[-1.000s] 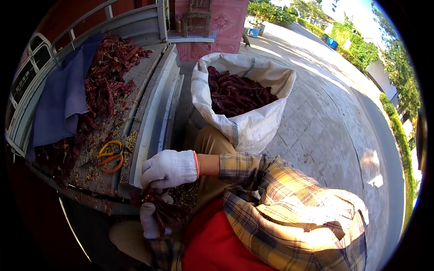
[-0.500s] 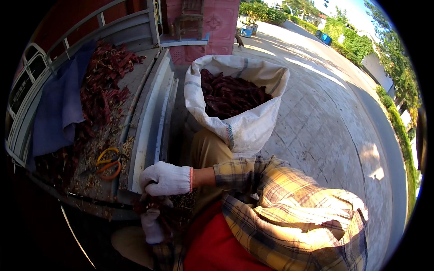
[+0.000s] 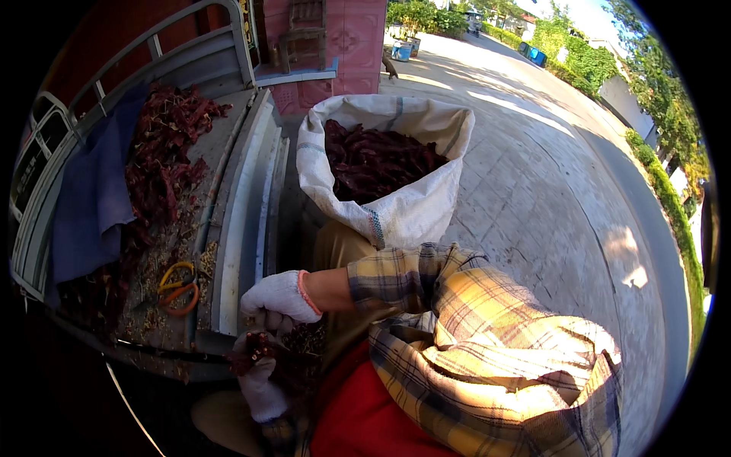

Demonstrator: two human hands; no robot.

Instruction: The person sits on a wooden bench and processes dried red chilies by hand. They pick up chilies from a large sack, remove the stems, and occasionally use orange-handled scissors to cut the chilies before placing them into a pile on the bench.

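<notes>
My left hand (image 3: 262, 387), in a white knit glove, is low in front of me, closed around a bunch of dried red chillies (image 3: 257, 349). Just above it is my right hand (image 3: 279, 296), also gloved in white. Its fingers curl downward at the top of the bunch, close to my left hand; what lies between the fingertips is hidden. More dried chillies (image 3: 169, 126) are heaped on the grey truck bed (image 3: 228, 129) to the left. Beyond my knee, a white woven sack (image 3: 415, 217) stands with its mouth wide, holding many dark red chillies (image 3: 381, 160).
Scissors with orange and yellow handles (image 3: 180, 289) lie on the bed among seeds and scraps. A blue cloth (image 3: 93, 194) hangs over the bed's far left side. The metal side panel (image 3: 242, 228) runs beside my right hand. Paved ground (image 3: 525, 206) stretches off to the right.
My right hand has tilted, and its fingers now point down toward the bunch. The chillies in my left hand show more plainly. The whole view has shifted slightly.
</notes>
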